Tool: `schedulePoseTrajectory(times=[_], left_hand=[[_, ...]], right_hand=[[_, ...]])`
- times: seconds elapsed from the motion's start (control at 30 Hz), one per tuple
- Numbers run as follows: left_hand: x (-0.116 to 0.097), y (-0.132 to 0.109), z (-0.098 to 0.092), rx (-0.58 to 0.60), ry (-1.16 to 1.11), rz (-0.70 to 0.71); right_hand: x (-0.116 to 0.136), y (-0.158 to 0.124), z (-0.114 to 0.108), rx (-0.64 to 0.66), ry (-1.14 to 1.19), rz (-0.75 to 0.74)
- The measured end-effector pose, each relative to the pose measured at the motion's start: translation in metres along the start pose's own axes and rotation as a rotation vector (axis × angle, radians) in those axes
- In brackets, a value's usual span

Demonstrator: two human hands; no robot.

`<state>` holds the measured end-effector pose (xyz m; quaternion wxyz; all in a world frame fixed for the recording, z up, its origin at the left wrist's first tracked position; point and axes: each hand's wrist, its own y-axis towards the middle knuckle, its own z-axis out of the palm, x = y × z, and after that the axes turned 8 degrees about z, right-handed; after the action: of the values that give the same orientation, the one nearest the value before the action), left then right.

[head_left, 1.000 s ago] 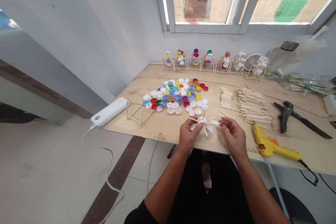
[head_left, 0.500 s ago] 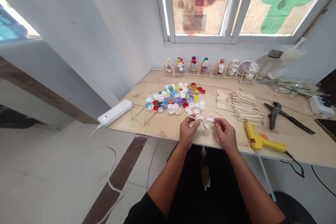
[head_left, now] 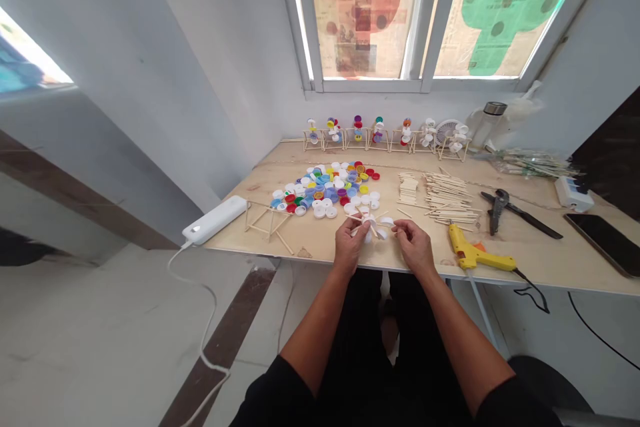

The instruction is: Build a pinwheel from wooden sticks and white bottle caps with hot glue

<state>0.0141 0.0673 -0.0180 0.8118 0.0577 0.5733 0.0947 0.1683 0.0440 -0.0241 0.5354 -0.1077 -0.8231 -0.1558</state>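
White wheel (head_left: 370,219) is four o'clock from the cap pile (head_left: 326,180); left hand (head_left: 347,243) pinches it, seemingly for steadiness, while right hand (head_left: 416,245) curls by its three o'clock blade (head_left: 387,221), grip unclear.

— Left hand (head_left: 349,243)?
— One wheel (head_left: 369,219), white-capped, held.
— Right hand (head_left: 414,245)?
— Beside its rightmost cap (head_left: 387,221), contact unclear.
— Table (head_left: 320,235)?
— Loose caps (head_left: 326,203), assorted; sticks (head_left: 449,199), two piles; frame (head_left: 271,225), one; glue gun (head_left: 470,255), yellow; pliers (head_left: 497,213); phone (head_left: 605,240).

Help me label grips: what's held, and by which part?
The left hand holds a spoked wheel by its left side; the right hand is at one white cap, grip unclear.
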Motion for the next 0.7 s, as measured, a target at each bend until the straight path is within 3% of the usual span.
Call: schedulePoseTrajectory(times=[0.7], left_hand=[[0.0024,0.0007,0.0012,-0.007,0.039,0.026]], right_hand=[[0.0014,-0.0013,0.0013,0.004,-0.039,0.003]])
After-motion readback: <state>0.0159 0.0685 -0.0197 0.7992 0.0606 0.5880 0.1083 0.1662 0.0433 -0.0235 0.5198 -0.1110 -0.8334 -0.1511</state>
